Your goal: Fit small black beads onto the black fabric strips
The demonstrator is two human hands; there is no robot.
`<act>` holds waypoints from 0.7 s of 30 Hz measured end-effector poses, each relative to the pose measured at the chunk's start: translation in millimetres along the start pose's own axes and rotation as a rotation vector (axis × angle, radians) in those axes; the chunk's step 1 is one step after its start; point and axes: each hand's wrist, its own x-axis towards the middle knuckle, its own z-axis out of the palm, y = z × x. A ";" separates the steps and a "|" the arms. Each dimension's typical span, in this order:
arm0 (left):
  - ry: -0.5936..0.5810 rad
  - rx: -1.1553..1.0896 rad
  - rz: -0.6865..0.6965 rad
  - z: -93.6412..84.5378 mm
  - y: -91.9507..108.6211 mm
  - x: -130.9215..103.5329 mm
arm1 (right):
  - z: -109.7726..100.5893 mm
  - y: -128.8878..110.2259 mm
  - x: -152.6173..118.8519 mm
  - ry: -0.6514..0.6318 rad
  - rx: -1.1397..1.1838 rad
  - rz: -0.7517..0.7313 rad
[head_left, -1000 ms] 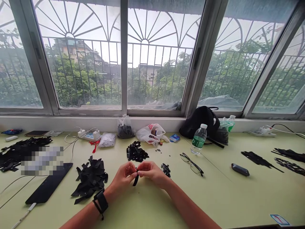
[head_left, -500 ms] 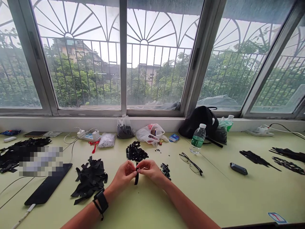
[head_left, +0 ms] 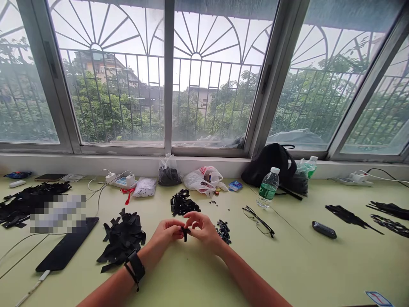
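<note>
A short black fabric strip point(head_left: 185, 235) is held between my two hands, above the middle of the table. My left hand point(head_left: 168, 234) pinches it from the left with thumb and fingers. On the other side, my right hand point(head_left: 203, 232) grips the strip, its index finger raised and bent over it. Small black rings point(head_left: 223, 231) lie in a heap just right of my right hand. Behind my hands sits a pile of folded black strips point(head_left: 182, 203). A larger pile of flat black strips point(head_left: 123, 238) spreads left of my left wrist.
A water bottle point(head_left: 267, 188) and eyeglasses point(head_left: 258, 221) stand and lie to the right. A dark oblong case point(head_left: 324, 229) is farther right. At left are a black tablet-like slab point(head_left: 67, 245) with a cable and more strips point(head_left: 19, 204). A white plastic bag point(head_left: 204, 180) sits near the window.
The strip hung straight down between my fingertips; now it is bunched or folded, with a shorter end showing. My right fingers have lifted and bent over it. The view has shifted slightly.
</note>
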 end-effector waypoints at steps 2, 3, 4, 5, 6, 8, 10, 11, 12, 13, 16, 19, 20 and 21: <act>0.003 0.009 -0.001 -0.3 1.6 -0.7 | 1.5 0.5 0.2 -0.015 -0.020 -0.007; 0.007 0.025 0.010 -0.6 2.2 -0.7 | 1.9 0.4 0.2 -0.008 -0.028 -0.011; 0.015 0.044 0.025 -0.9 2.6 -0.6 | 2.1 0.0 0.1 0.012 -0.034 -0.013; 0.029 0.064 0.046 -1.4 3.0 -0.5 | 1.9 -0.5 -0.2 0.041 -0.035 -0.012; 0.047 0.083 0.070 -1.7 3.3 -0.4 | 1.6 -1.2 -0.6 0.073 -0.029 -0.003; 0.085 0.111 0.125 -1.9 3.5 -0.7 | 1.3 -2.6 -2.1 0.090 0.001 0.042; 0.114 0.137 0.186 -1.3 3.7 -2.2 | 2.1 -3.2 -3.6 0.018 0.051 0.102; 0.122 0.159 0.215 -0.6 4.0 -3.3 | 3.0 -3.2 -4.1 -0.031 0.081 0.124; 0.127 0.194 0.242 0.4 4.8 -4.5 | 4.1 -3.0 -4.4 -0.076 0.111 0.136; 0.127 0.247 0.269 1.7 6.4 -5.8 | 5.1 -2.5 -4.4 -0.108 0.134 0.141; 0.117 0.495 0.383 7.3 19.1 -10.5 | 6.1 -0.1 -2.8 -0.126 0.151 0.140; 0.120 0.706 0.540 14.3 41.7 -23.3 | 3.4 4.7 -1.6 -0.047 0.085 0.109; 0.102 0.747 0.556 16.1 48.5 -32.3 | 2.2 6.8 -1.7 -0.003 0.041 0.088; 0.071 0.770 0.541 17.3 53.4 -44.5 | 1.2 9.0 -2.2 0.038 -0.013 0.065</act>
